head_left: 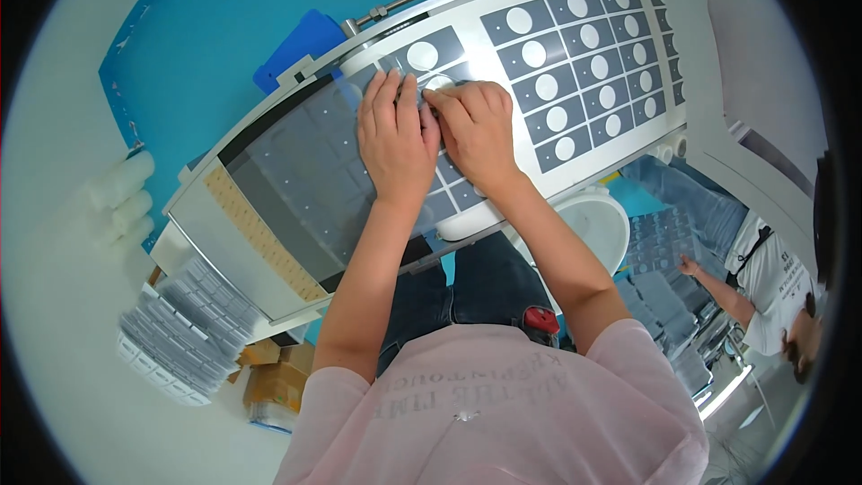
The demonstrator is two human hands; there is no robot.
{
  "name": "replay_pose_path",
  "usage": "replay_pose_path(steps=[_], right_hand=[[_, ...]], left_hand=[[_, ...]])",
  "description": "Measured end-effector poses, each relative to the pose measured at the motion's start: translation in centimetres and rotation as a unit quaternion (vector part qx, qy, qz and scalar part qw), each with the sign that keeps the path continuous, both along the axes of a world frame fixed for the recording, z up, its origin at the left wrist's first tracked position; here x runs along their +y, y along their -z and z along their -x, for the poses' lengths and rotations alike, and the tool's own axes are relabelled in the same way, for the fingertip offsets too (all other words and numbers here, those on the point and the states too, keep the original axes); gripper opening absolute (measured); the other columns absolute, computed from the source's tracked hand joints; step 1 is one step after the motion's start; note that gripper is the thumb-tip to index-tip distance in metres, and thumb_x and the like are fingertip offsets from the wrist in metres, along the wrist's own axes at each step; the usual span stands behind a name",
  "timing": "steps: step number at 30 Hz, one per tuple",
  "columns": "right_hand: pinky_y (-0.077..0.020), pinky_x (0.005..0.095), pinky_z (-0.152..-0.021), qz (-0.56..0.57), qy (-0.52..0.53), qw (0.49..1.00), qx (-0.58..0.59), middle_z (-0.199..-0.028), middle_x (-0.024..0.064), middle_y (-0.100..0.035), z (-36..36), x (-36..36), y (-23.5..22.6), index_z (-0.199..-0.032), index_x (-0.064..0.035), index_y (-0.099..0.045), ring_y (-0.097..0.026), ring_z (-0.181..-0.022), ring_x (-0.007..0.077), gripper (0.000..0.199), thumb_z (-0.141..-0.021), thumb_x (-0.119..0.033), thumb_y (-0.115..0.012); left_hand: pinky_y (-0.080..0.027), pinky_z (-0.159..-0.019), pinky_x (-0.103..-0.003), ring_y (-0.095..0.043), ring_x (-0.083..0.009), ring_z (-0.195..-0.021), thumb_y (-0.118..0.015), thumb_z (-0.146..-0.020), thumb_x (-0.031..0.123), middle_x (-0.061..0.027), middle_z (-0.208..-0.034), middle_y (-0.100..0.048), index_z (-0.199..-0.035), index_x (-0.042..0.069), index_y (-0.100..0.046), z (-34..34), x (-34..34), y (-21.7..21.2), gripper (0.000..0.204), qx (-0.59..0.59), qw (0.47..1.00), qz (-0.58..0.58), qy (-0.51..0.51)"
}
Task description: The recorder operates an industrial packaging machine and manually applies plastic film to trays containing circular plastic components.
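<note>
Pink shirt fills the bottom of the frame, both forearms reaching up to the middle. Left hand (395, 139) lies flat, fingers together, on the big sheet (575, 63) of dark grey squares with white round discs. Right hand (476, 130) sits just beside it, fingertips curled and pinching at 1 disc (438, 83) near the sheet's upper left. Sheet spans the white worktop (691, 139), upper center to right.
</note>
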State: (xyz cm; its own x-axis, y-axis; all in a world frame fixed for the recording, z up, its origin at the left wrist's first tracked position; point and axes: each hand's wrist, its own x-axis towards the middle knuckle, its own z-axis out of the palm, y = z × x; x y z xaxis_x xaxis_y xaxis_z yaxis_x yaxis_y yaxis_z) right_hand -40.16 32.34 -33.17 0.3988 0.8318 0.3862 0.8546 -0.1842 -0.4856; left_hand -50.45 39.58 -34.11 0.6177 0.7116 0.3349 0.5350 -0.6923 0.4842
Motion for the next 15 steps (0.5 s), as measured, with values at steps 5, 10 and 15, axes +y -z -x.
replay_pose_path(steps=[5,10,15], right_hand=[[-0.0403,0.0397,-0.087,-0.005,0.001,1.000,-0.005,-0.095,0.0021,-0.062,0.1,-0.1,0.0,-0.104,-0.0112,-0.069,-0.056,-0.093,0.0248,0.029,-0.075,-0.006,-0.070],[-0.0391,0.0409,-0.093,-0.008,0.002,1.000,-0.018,-0.095,0.0018,-0.058,0.8,-0.5,0.5,-0.106,-0.0117,-0.066,-0.055,-0.094,0.0232,0.025,-0.081,-0.014,-0.067],[-0.0401,0.0411,-0.091,-0.016,0.009,1.000,-0.010,-0.093,0.0032,-0.060,0.7,-0.1,0.5,-0.102,-0.0114,-0.067,-0.056,-0.092,0.0248,0.025,-0.077,-0.010,-0.069]], left_hand=[[-0.043,-0.103,-0.048,-0.052,-0.0340,-0.124,-0.066,-0.085,0.009,-0.0140,-0.126,-0.057,-0.119,0.002,-0.062,0.0,-0.1,-0.2,0.035,-0.009,1.000,0.000,-0.002],[-0.044,-0.103,-0.048,-0.053,-0.0344,-0.123,-0.065,-0.086,0.009,-0.0143,-0.126,-0.057,-0.118,0.001,-0.061,0.5,-0.5,-0.1,0.033,-0.009,1.000,-0.015,-0.002],[-0.044,-0.103,-0.048,-0.053,-0.0351,-0.122,-0.063,-0.087,0.008,-0.0150,-0.124,-0.058,-0.116,0.001,-0.061,0.4,-0.3,-0.5,0.030,-0.017,0.999,-0.044,0.000]])
